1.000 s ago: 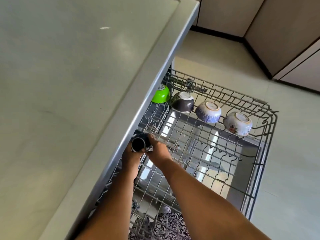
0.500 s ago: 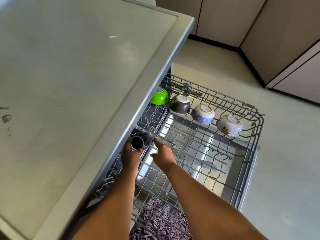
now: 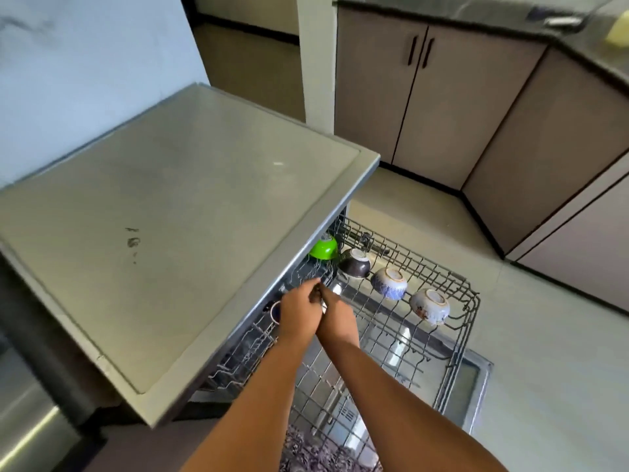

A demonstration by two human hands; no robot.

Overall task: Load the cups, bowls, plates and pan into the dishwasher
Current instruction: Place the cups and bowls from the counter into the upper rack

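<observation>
Grey countertop (image 3: 177, 233) with small dark smudge (image 3: 131, 241) near left edge. Brown cupboard doors (image 3: 418, 97) with two dark handles (image 3: 420, 51) at back. Pale floor (image 3: 544, 352). Yellow thing (image 3: 617, 34) top right, blurry.

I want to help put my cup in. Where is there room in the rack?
The rack has bare wire in the middle and along the near right side, in front of the row of four bowls: green, dark, blue, flowered. It is crowded by the counter edge, where both hands and a cup are.
</observation>
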